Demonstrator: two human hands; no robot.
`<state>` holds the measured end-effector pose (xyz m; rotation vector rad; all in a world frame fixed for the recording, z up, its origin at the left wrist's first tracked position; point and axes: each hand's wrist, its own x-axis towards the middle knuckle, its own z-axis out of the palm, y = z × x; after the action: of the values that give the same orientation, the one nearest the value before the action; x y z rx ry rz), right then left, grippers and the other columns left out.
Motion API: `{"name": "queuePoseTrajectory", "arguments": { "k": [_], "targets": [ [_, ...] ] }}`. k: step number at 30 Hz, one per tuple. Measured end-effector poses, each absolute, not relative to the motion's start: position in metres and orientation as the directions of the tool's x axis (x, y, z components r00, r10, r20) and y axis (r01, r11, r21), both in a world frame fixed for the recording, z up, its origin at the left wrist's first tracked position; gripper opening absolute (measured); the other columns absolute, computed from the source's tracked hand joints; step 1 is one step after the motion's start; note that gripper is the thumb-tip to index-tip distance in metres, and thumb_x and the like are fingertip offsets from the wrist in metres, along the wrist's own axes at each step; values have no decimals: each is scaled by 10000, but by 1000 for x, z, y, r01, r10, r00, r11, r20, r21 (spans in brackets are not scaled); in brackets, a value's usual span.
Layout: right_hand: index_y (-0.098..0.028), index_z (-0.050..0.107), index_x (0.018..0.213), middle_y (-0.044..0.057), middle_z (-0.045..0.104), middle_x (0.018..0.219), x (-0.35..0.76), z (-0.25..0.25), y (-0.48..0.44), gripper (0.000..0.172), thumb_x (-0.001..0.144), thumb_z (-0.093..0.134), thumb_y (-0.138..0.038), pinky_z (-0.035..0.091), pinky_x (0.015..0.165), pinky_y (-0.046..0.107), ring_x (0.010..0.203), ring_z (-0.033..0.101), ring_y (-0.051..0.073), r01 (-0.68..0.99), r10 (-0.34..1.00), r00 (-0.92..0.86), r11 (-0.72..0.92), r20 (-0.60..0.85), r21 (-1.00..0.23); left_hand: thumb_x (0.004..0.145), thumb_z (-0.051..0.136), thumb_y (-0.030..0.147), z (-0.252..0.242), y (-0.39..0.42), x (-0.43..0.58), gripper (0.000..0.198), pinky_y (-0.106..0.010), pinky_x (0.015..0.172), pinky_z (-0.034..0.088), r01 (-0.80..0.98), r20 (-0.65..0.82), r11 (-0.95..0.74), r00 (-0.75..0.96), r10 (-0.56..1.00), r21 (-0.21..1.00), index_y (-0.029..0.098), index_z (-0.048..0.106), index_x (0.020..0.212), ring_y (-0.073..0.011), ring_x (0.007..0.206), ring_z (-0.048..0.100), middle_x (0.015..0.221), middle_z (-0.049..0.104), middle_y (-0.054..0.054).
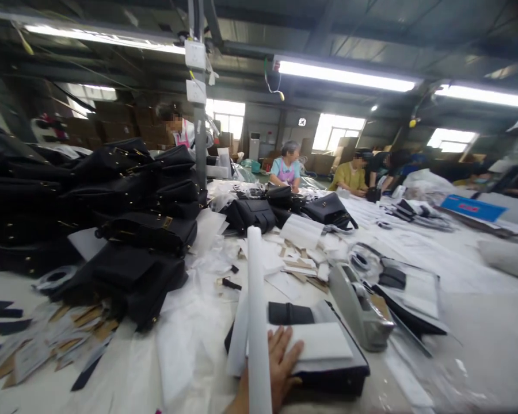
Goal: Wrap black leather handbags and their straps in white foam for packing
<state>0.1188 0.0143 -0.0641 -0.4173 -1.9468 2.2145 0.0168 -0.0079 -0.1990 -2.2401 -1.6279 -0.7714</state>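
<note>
My left hand [281, 362] lies with fingers stretched out on a white sheet [323, 343], which covers much of a black bag [332, 382]. A dark strap piece [290, 314] rests on the bag just above the sheet. In front of my left wrist, a long white roll or folded strip [258, 322] stands nearly upright and hides part of the hand. Its lower end runs out of the picture, so what supports it does not show. My right hand is out of view.
A grey tape dispenser [360, 310] stands right of the bag, beside another partly wrapped bag [414, 296]. Black bags [129, 276] are piled on the left. Card scraps [300, 267] and clear plastic [194, 322] litter the table. Several people work farther back.
</note>
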Motion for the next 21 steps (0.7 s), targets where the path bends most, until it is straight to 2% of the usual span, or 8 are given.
{"name": "queuePoseTrajectory", "arguments": {
  "k": [3,5,8,10,13,16,18,21],
  "targets": [
    [-439,653,1137,66,691,825,139,-71,-3,384,855,513,-658,524,583,424,780,666,286,0,391,-920,-45,-17,-999,861,694,370,-194,-15,18,635,-488,1031,500,940,467,-303,198,862,159,244,446,1432,-314,1315,513,1466,507,-134],
    [-452,647,1127,39,646,746,158,-75,-19,458,817,483,-747,497,532,382,686,642,270,-35,409,-912,-2,31,-999,881,671,332,-187,-18,17,619,-491,1083,450,935,392,-288,192,900,205,263,431,1447,-305,1353,470,1497,472,-118],
    [-380,611,1197,6,549,651,194,-76,-32,633,802,406,-829,438,483,307,524,534,189,-44,433,-901,-10,35,-999,943,574,301,-176,-22,16,548,-500,1136,372,924,335,-286,194,922,253,237,414,1463,-295,1392,415,1512,448,-125],
    [-302,534,1304,-9,513,647,220,-73,-24,652,880,361,-767,422,490,273,492,470,146,3,554,-832,76,40,-997,953,549,287,-170,-24,15,541,-505,1155,336,916,308,-288,198,931,281,232,401,1471,-287,1406,393,1525,429,-122],
    [-279,520,1329,30,593,796,266,-68,9,477,972,414,-576,508,622,288,644,569,172,210,733,-667,358,134,-910,917,580,203,-164,-23,14,597,-505,1163,314,903,249,-293,219,943,315,245,383,1479,-280,1413,383,1547,396,-112],
    [-306,635,1233,95,638,1095,316,-75,43,318,964,516,-426,518,902,352,1024,624,249,313,661,-699,625,272,-715,883,581,135,-156,-19,8,612,-517,1149,321,888,167,-302,259,951,345,260,420,1460,-293,1391,417,1534,419,-97],
    [-328,636,1250,94,645,1129,346,-88,56,305,960,544,-333,527,904,314,1055,633,232,343,593,-757,718,274,-606,881,568,146,-147,-14,0,598,-511,1125,353,873,103,-320,304,947,369,253,435,1454,-309,1379,431,1535,413,-99],
    [-344,625,1265,82,679,1082,371,-110,62,334,953,555,-247,549,849,282,999,658,206,363,512,-829,799,225,-480,819,568,93,-130,-5,-13,732,-446,1101,391,829,15,-377,408,913,412,274,360,1497,-288,1372,444,1562,358,-70]
  ]
}}
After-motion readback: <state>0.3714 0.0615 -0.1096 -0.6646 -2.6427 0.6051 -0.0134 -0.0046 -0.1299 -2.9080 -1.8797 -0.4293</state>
